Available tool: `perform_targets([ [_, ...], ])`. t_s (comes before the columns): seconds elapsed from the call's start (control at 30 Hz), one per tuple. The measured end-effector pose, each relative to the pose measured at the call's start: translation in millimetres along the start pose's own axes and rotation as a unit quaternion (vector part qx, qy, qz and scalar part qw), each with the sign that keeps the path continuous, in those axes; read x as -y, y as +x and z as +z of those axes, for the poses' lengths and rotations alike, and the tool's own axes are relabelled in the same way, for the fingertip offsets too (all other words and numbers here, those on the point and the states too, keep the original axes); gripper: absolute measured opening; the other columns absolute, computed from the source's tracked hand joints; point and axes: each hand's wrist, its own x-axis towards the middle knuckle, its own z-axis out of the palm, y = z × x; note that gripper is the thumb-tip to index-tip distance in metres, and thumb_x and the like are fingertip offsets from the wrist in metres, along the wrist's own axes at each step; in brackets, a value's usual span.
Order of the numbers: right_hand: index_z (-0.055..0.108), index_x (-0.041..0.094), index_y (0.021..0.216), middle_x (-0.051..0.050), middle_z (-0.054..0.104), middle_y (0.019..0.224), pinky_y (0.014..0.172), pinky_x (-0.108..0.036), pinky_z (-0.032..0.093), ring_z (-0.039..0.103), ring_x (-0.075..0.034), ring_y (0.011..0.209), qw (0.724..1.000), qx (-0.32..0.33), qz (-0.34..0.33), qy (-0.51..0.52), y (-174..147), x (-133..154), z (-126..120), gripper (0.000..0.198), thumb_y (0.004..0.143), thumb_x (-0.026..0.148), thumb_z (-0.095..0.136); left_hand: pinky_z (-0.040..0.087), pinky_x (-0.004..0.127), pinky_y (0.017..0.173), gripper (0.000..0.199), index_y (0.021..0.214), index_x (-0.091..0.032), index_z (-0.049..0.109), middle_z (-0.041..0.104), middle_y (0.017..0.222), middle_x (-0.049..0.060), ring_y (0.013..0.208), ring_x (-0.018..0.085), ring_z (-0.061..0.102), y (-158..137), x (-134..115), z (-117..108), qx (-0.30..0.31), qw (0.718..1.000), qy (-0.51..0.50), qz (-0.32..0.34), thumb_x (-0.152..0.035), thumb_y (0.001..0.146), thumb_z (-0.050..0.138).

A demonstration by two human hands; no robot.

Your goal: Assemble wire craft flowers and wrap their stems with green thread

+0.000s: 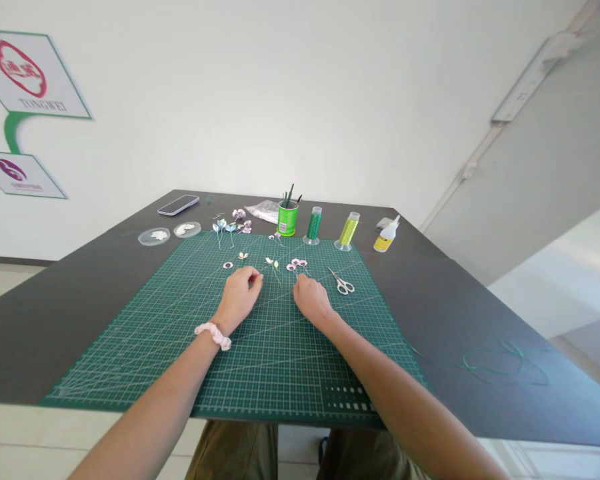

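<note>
Converging forearms (167,390), left hand (239,293) and right hand (313,299) half-curled over cutting mat (260,367).

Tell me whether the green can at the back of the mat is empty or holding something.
Holding something: dark, slender items stick up above the rim of the upright green can.

- Bright, even light covers the white wall (305,100) beyond the cutting mat (260,360).
- Right of the mat, the side wall (570,160) is dimmer grey.
- Wide-angle distortion slants the signs (35,77) left of the mat.
- Small flowers (231,228) near the mat's far edge look slightly soft.
</note>
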Motion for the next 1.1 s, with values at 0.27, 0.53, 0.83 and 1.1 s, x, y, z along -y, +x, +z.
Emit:
perform_targets([
  [0.27,0.048,0.02,0.078,-0.006,0.066,0.073,0.062,-0.027,0.037,0.062,-0.019,0.068,0.986,-0.1,-0.061,0.122,-11,-3,-7,0.017,0.094,0.019,0.043,0.046,0.034,0.08,0.018,0.084,-0.017,0.072,0.073,0.087,0.006,0.08,0.02,0.063,2,-2,2,0.024,0.965,-0.236,-0.112,-0.031,0.077,0.063],
  [0.53,0.038,0.024,0.068,0.004,0.046,0.053,0.05,-0.024,0.032,0.044,-0.013,0.047,0.919,-0.157,-0.195,0.303,-17,-2,6,0.021,0.087,0.025,0.046,0.046,0.03,0.081,0.036,0.086,-0.018,0.078,0.073,0.083,0.005,0.078,0.015,0.06,5,-8,-2,-0.008,0.858,-0.475,-0.196,-0.039,0.057,0.084],
  [0.83,0.04,0.023,0.07,0.003,0.047,0.055,0.05,-0.023,0.033,0.044,-0.012,0.048,0.91,-0.144,-0.24,0.305,-23,0,6,0.019,0.087,0.025,0.046,0.047,0.028,0.074,0.03,0.067,-0.017,0.075,0.07,0.071,0.003,0.07,0.013,0.059,6,-14,-4,-0.029,0.824,-0.528,-0.205,-0.036,0.049,0.088],
  [1.1,0.042,0.022,0.071,0.004,0.049,0.057,0.052,-0.023,0.034,0.046,-0.012,0.049,0.923,-0.122,-0.242,0.274,-29,2,5,0.018,0.089,0.022,0.047,0.047,0.03,0.076,0.028,0.066,-0.016,0.073,0.07,0.072,0.003,0.072,0.013,0.06,6,-14,-4,-0.009,0.841,-0.509,-0.184,-0.036,0.053,0.086],
])
